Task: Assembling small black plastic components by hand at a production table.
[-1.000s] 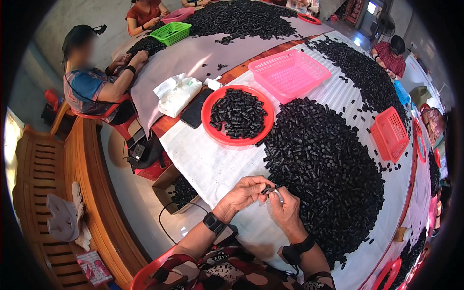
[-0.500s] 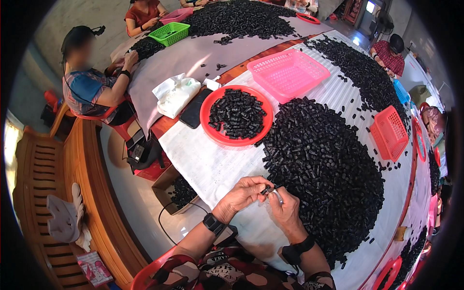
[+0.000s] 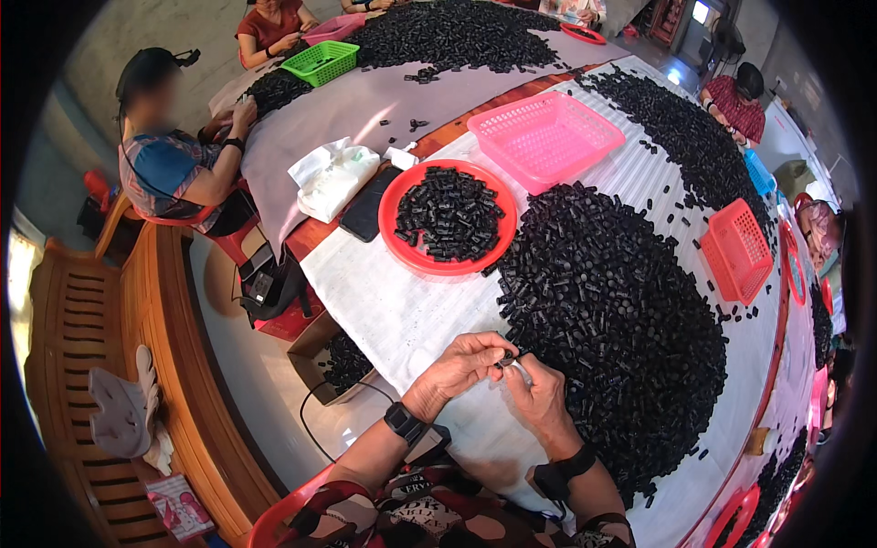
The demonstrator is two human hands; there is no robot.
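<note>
Black plastic piece: a small black cylindrical plastic part (image 3: 505, 360) is pinched between the fingertips of both hands, held just above the near edge of the counter, beside the big heap.
Left hand: the left hand (image 3: 459, 365) is curled, thumb and forefinger closed on the near-left end of the part.
Right hand: the right hand (image 3: 541, 395) is clenched around a thin pale sliver-like tool or stem (image 3: 519, 369) that meets the same part; what it is exactly is too small to tell.
Handling: by the look of it the part is light, stiff and smooth, so liable to slip or roll; a fingertip pinch across its short sides suits it best, not a full-hand grasp.
Heap: a broad mound of loose black cylindrical plastic pieces (image 3: 612, 310) lies just right of the hands, matte and pebbly in texture.
Cloth: a white ribbed cloth covering the counter (image 3: 384, 310), soft, with fine stripes.
Round tray: a red round plastic tray (image 3: 396, 224), glossy rim, part filled with the same pieces, farther away and left.
Basket: a pink rectangular plastic mesh basket (image 3: 545, 137), rigid lattice walls, far of the tray.
Small basket: a red rectangular mesh basket (image 3: 738, 251), at the right.
</note>
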